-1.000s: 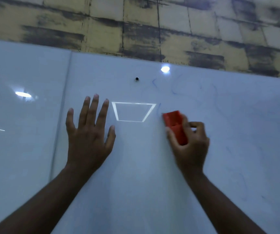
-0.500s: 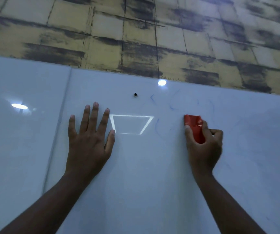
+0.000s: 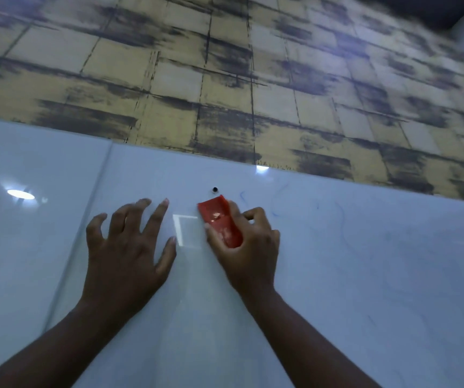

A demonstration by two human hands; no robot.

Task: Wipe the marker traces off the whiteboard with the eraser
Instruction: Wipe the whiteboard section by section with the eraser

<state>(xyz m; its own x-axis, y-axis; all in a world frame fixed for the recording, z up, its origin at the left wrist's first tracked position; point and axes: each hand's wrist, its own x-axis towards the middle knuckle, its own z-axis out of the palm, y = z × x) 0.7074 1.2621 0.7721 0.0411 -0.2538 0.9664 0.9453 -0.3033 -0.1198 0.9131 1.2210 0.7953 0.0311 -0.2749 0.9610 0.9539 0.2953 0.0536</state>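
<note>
The glossy whiteboard (image 3: 337,275) fills the lower half of the head view. My right hand (image 3: 249,247) grips a red eraser (image 3: 221,219) and presses it against the board just below a small black dot (image 3: 215,189). Faint blue marker traces (image 3: 277,197) curl to the right of the eraser, and thinner ones (image 3: 342,219) spread further right. My left hand (image 3: 125,247) rests on the board left of the eraser, fingers spread and slightly curled, holding nothing.
A vertical seam (image 3: 90,208) divides the board left of my left hand. Above the board's top edge is a wall (image 3: 225,79) of yellow, dark-smudged tiles. Ceiling lights reflect on the board, as an oval (image 3: 21,194) and a bright square outline (image 3: 183,231).
My right hand has swept the eraser left, from the blue traces to just under the black dot. My left hand's fingers have curled a little. The view has tilted upward.
</note>
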